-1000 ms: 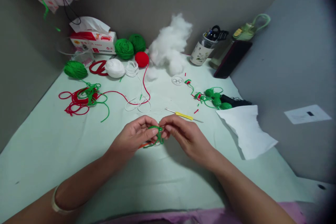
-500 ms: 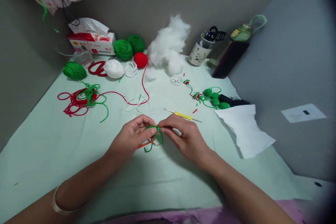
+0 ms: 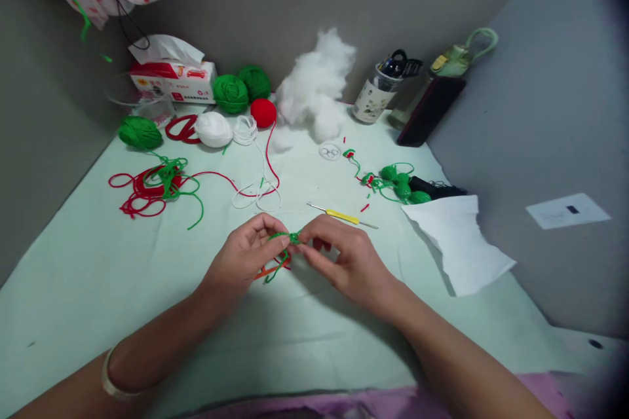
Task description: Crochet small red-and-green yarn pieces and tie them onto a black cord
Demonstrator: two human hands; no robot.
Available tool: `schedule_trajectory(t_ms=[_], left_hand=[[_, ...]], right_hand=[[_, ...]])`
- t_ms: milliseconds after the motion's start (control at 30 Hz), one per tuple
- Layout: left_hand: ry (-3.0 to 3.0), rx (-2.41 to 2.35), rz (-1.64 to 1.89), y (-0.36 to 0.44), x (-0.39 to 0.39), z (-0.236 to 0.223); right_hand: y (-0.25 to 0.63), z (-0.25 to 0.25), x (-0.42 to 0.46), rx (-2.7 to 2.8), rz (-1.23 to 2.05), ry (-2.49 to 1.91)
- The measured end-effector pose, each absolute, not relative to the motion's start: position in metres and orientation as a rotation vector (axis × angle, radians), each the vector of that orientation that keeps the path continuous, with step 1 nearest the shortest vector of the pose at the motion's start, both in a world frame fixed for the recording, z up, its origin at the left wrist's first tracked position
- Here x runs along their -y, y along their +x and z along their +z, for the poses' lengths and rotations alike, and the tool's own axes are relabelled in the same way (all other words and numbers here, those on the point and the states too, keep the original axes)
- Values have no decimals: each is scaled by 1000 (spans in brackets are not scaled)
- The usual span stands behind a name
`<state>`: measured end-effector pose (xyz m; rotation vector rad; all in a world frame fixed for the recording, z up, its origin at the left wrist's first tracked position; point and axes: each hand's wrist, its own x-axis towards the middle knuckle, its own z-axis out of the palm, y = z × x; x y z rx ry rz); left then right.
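Between my two hands is a small piece of green yarn work (image 3: 293, 237), with a loose green tail hanging below it. My left hand (image 3: 248, 249) is closed, pinching the piece between thumb and fingers. From the right, my right hand (image 3: 339, 249) pinches its other side with thumb and forefinger. Under the left fingers, an orange stick-like tool (image 3: 268, 272) and a bit of red yarn show; most of the tool is hidden by the hand. Just beyond my hands, a crochet hook with a yellow handle (image 3: 343, 216) lies on the table.
At the left lies a red and green yarn tangle (image 3: 157, 182). Along the back are green yarn balls (image 3: 230, 93), a white ball (image 3: 213, 129), a tissue box (image 3: 174, 82), white stuffing (image 3: 317, 85) and a pen cup (image 3: 373, 101). Rightward are small green pieces (image 3: 403, 184) and white paper (image 3: 452, 242).
The green piece has turned between my fingers, and its loop below has shifted to a hanging tail. More of the orange tool shows. Both hands stay in nearly the same place.
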<state>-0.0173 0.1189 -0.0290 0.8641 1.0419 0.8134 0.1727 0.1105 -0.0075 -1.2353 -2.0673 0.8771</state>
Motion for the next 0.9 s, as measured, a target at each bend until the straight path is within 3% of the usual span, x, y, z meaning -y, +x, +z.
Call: schedule_trajectory(t_ms=[300,600,900], left_hand=[[841,-824,597,-19,-117,-27],[768,-804,587,-17,-117,-29],[858,-818,533,-12,-116,-31]], right_hand=[[174,-8,-120,1701,1216,-1191],[176,3,-117,1849,1279,-1219],[177,-2,-120,1614,1266,-1152]])
